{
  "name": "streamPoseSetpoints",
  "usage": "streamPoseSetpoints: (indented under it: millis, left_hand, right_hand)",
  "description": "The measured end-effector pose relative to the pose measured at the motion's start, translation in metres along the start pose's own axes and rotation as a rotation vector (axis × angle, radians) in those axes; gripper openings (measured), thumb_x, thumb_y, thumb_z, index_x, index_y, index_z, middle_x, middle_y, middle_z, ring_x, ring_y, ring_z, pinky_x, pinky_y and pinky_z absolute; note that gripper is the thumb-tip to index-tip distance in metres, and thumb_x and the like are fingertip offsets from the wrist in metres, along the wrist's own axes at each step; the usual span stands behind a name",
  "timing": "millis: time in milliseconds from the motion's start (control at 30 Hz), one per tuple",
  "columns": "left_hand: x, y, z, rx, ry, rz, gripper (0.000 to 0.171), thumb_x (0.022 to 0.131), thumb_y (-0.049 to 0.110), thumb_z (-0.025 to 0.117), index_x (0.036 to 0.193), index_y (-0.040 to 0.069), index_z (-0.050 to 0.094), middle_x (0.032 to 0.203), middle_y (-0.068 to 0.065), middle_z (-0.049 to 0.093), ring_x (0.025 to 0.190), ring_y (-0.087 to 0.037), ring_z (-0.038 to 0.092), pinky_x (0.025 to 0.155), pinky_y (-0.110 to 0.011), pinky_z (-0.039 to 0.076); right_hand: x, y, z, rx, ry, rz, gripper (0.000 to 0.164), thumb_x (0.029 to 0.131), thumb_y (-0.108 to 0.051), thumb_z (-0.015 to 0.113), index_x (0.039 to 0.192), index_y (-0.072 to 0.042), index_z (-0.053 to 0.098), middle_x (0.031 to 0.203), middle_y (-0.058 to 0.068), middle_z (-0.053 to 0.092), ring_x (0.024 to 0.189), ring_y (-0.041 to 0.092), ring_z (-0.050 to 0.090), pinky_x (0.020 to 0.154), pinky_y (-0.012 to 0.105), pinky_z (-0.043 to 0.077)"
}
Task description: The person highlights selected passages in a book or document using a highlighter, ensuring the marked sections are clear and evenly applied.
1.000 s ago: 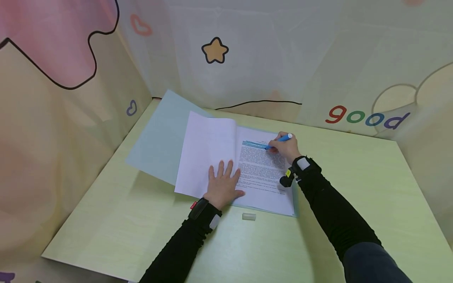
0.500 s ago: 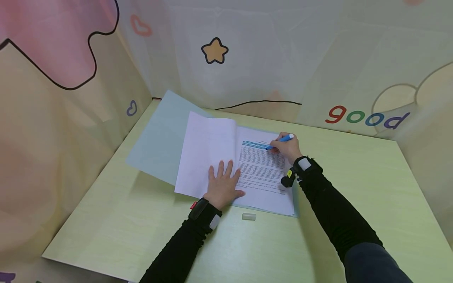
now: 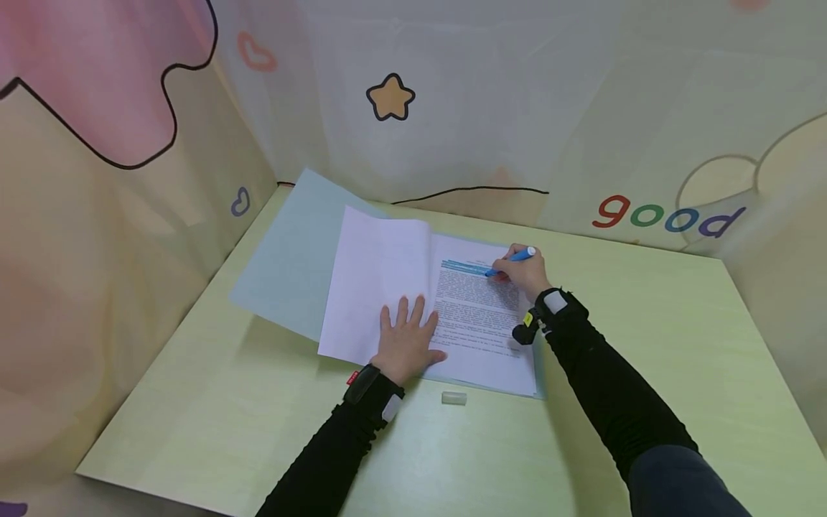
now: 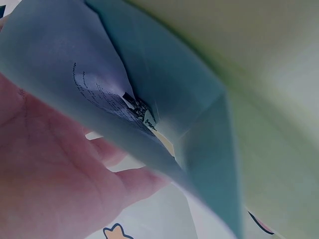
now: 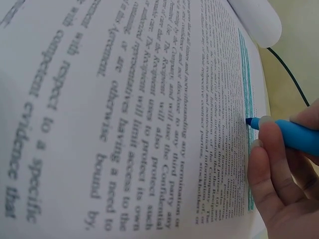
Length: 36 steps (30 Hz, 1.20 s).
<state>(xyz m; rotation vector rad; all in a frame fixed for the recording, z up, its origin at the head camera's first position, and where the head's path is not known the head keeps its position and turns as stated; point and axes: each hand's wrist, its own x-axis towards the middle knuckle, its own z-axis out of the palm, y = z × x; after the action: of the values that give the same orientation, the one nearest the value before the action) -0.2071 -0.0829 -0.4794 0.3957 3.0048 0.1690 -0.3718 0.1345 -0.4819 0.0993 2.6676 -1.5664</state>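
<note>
One pale wood-grain tabletop [image 3: 213, 409] is bearing the whole set. One light-blue document folder [image 3: 278, 266] is lying spread out on it, its front cover angled to the left. One blank-faced turned sheet [image 3: 381, 258] is resting partly over that cover, and beside it one printed text page [image 3: 474, 323] is facing up, bearing blue marker lines [image 3: 459, 266] near its top. One left hand [image 3: 405, 348] is resting flat across the gutter, fingers straight and spread apart, thumb on the printed page. One right hand [image 3: 526, 274] is pinching a blue marker pen [image 3: 522, 253] between thumb and fingers, the dark nib standing at the inked lines. One small greyish stub [image 3: 454, 398], cap or eraser unclear, is lying just below the folder. Handling notes, by judgement: the paper should be proving light, limp and easily creased, best pressed flat near the gutter; the folder thin and springy, best taken by its edge; the marker light, stiff and smooth, best gripped low on the barrel.
</note>
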Motion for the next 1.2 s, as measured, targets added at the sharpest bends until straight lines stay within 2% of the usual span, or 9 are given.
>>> streamPoseSetpoints:
  millis: [467,733,1000,1200]
  left_hand:
    - [0.0013,0.0004,0.001,0.01,0.002,-0.001,0.073,0.083,0.054,0.056,0.143,0.017,0.037,0.154,-0.016,0.025,0.137,-0.039,0.016,0.108,-0.064,0.018]
    - [0.0012,-0.001,0.0012,-0.005,0.01,0.0,0.072,0.083,0.054,0.057,0.142,0.017,0.039,0.153,-0.016,0.027,0.137,-0.039,0.017,0.108,-0.064,0.018]
    - [-0.0002,0.0002,-0.0006,0.003,0.004,0.003,0.073,0.083,0.054,0.057,0.143,0.016,0.038,0.154,-0.016,0.026,0.137,-0.039,0.016,0.108,-0.063,0.018]
    - [0.0,0.0002,-0.0005,0.013,0.006,0.003,0.073,0.083,0.054,0.056,0.143,0.017,0.038,0.153,-0.016,0.026,0.137,-0.039,0.017,0.108,-0.063,0.019]
  right_hand:
    - [-0.001,-0.0012,-0.0054,-0.008,-0.008,0.01,0.021,0.079,-0.013,0.069,0.07,-0.005,0.051,0.085,0.02,0.074,0.067,0.023,0.07,0.063,0.023,0.057]
    - [-0.0008,0.0001,-0.0059,-0.014,0.002,0.018,0.021,0.078,-0.012,0.069,0.071,-0.003,0.051,0.081,0.017,0.073,0.066,0.023,0.07,0.056,0.02,0.056]
    - [-0.0008,0.0021,-0.0056,-0.011,-0.002,0.012,0.021,0.079,-0.013,0.068,0.072,-0.004,0.051,0.088,0.023,0.073,0.066,0.023,0.07,0.057,0.02,0.056]
    - [0.0002,0.0027,-0.0076,-0.009,-0.012,0.001,0.021,0.079,-0.012,0.069,0.071,-0.004,0.051,0.086,0.022,0.073,0.066,0.023,0.07,0.057,0.021,0.057]
